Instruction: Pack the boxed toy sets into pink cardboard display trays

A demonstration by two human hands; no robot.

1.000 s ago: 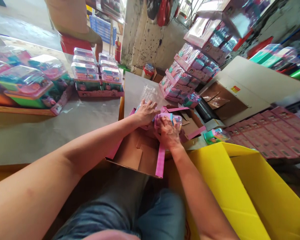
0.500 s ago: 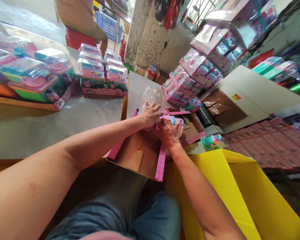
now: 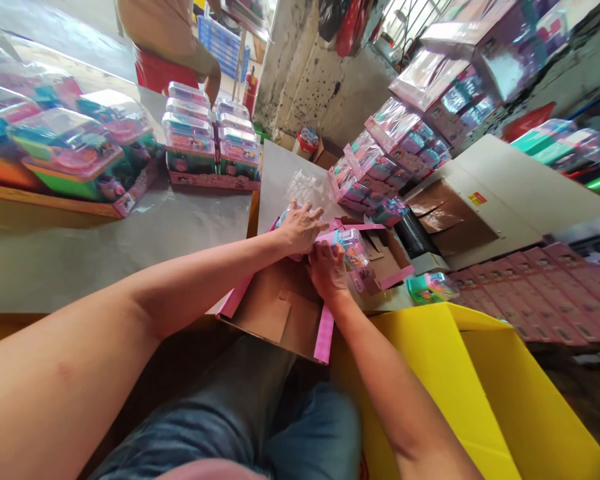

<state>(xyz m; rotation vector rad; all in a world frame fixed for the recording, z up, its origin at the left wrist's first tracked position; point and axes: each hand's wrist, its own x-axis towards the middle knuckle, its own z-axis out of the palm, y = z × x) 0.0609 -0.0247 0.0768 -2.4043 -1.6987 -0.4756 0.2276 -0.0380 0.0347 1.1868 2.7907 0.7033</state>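
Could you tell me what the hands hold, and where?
Right hand grips a clear toy pack by its near end; left hand rests on the pink box, grip unclear.

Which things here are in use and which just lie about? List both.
In hand: pink-edged carton, under left hand; toy pack, in right hand's grip.
Lying about: yellow bin; stacked toy packs; flat pink cartons; green toy pack; grey machine.

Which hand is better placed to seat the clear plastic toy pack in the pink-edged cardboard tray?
Probably the right hand: it grips the clear plastic toy pack above the pink-edged cardboard tray, while the left hand presses flat further back.
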